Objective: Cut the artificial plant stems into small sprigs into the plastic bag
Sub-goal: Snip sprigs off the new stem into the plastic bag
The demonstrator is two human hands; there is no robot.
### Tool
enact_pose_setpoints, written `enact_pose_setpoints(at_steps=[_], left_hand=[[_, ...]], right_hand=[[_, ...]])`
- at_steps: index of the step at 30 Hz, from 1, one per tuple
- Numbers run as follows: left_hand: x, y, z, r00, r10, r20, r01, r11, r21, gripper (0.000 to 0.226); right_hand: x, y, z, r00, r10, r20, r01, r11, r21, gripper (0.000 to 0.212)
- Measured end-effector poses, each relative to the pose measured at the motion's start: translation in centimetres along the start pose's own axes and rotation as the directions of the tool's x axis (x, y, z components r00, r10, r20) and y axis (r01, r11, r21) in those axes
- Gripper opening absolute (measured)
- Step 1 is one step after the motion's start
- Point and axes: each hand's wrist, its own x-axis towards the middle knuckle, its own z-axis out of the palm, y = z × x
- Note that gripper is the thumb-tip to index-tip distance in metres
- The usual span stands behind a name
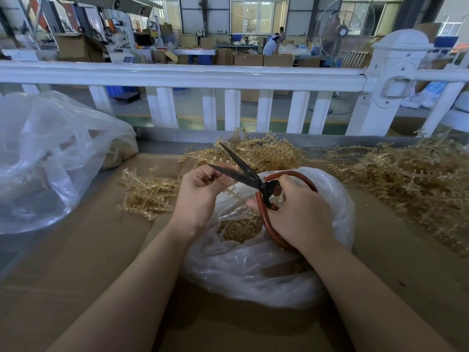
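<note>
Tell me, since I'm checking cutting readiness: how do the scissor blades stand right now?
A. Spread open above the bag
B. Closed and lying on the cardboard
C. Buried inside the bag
A: the right hand holds the scissors with blades spread apart above the plastic bag.

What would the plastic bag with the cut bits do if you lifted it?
The plastic bag is thin and crinkled, so it would probably sag and flop. It likely feels light, since only small sprigs sit inside. Its mouth is open, so tipping it might spill them.
</note>
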Motion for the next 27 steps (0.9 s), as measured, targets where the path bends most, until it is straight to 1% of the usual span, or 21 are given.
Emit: enact_pose_setpoints(at_steps=[4, 8, 13, 16, 20, 21, 25, 27], left_hand=[[0.08, -0.1, -0.09, 1.0, -0.001, -0.024, 0.001, 1.0, 0.001, 0.021], [0.08, -0.01, -0.18, 0.999, 0.018, -0.04, -0.018, 1.0, 0.005, 0.026], [0.0, 0.19, 0.0, 0.999, 0.037, -0.002, -0.037, 0.999, -0.032, 0.038], [-0.07, 0.09, 0.02, 0.999, 0.033, 0.011, -0.032, 0.998, -0.049, 0.032], [0.07, -0.23, 0.0, 1.0, 0.001, -0.019, -0.002, 0.999, -0.04, 0.01], [0.08, -0.34, -0.03, 1.0, -0.001, -0.025, 0.0, 0.999, -0.044, 0.008], [0.05, -0.63, 0.22, 0.997, 0.012, -0.071, -0.015, 0.999, -0.043, 0.015], [0.01, -0.37, 0.52, 0.996, 0.002, -0.094, -0.01, 0.997, -0.078, 0.009]], right_hand=[[-0.03, -0.07, -0.08, 1.0, 0.006, -0.003, -0.006, 1.0, -0.012, 0.063], [-0.07, -0.47, -0.22, 0.999, 0.0, -0.052, -0.002, 0.999, -0.044, 0.053], [-0.16, -0.51, -0.14, 0.998, -0.004, -0.059, 0.0, 0.997, -0.074, 0.049], [-0.31, -0.53, -0.23, 0.997, -0.017, -0.075, 0.012, 0.998, -0.066, 0.05], [-0.43, -0.75, -0.48, 0.991, -0.048, -0.122, 0.043, 0.998, -0.048, 0.053], [-0.45, -0.79, -0.48, 0.989, -0.056, -0.134, 0.051, 0.998, -0.04, 0.052], [-0.47, -0.6, -0.25, 0.989, -0.05, -0.14, 0.05, 0.999, -0.007, 0.05], [-0.49, -0.37, -0.1, 0.991, -0.039, -0.129, 0.041, 0.999, 0.01, 0.052]])
